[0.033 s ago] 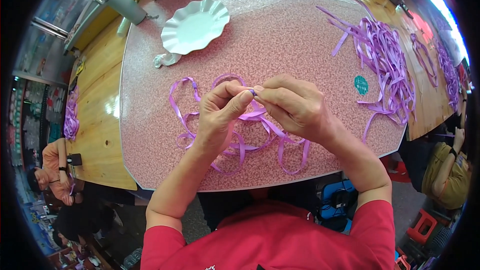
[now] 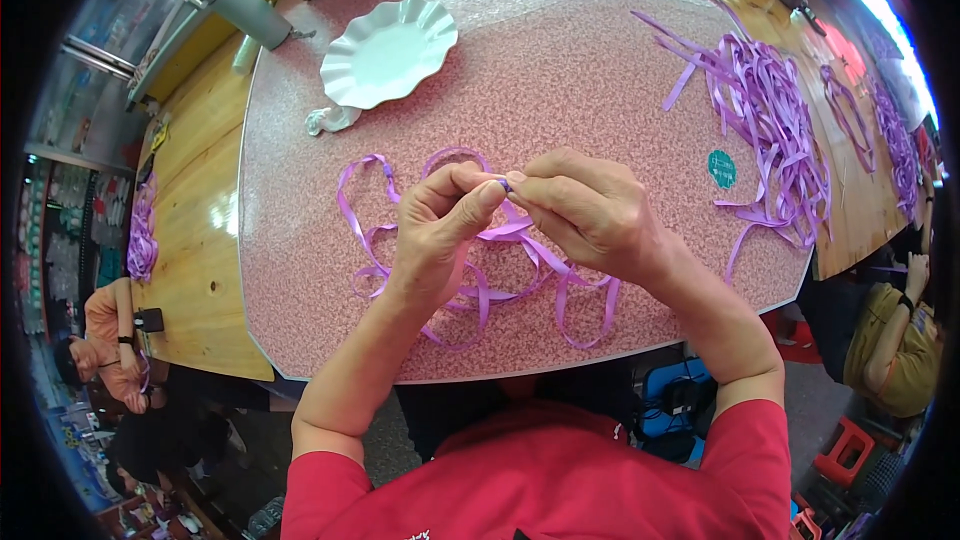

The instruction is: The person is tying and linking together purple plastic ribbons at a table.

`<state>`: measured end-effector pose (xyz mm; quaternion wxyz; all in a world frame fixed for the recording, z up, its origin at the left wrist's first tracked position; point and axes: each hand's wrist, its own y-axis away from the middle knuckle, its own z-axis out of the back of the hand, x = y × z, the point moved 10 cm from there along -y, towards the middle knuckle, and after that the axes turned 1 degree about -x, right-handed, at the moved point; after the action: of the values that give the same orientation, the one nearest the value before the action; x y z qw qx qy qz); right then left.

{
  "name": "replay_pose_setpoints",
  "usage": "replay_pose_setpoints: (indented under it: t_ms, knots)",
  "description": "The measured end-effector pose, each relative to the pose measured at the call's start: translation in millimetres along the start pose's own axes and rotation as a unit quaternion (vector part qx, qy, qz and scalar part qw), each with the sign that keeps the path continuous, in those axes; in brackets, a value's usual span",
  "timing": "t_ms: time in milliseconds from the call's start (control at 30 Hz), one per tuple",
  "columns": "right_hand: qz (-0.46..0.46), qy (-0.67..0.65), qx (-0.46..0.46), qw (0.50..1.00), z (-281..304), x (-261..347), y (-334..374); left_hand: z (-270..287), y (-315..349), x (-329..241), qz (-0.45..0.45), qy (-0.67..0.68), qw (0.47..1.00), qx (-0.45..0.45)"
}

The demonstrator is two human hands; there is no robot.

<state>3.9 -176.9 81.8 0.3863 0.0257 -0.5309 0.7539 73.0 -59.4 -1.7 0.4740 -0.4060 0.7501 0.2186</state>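
My left hand (image 2: 447,220) and my right hand (image 2: 592,208) meet over the middle of the table, fingertips pinched together. Between them is a small dark purple piece (image 2: 506,184), mostly covered by the fingers, so its kind cannot be made out. Beneath both hands a long light purple ribbon (image 2: 483,312) lies in loose loops. A small darker band (image 2: 387,169) shows on its upper left loop. Whether the pinched piece joins this ribbon is hidden by the hands.
A white scalloped plate (image 2: 390,52) stands at the far left beside crumpled white material (image 2: 332,120). At right lies a heap of purple ribbons (image 2: 765,130) near a green sticker (image 2: 721,169). A grey tumbler (image 2: 240,5) is at far left. Other people sit at both sides.
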Motion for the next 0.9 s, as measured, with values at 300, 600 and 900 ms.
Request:
replay_pose_setpoints:
  t_ms: [300,600,900]
  knots:
    - [-0.166,-0.100,0.049,0.980,-15,-33,7,1,1,5,0.035,-0.032,0.999,-0.017]
    - [-0.073,-0.058,0.013,0.996,-6,-15,0,-13,4,-1,-0.019,-0.143,0.989,0.033]
    - [-0.109,-0.095,-0.002,0.990,-8,-15,2,-27,10,-12,-0.151,-0.319,0.934,0.064]
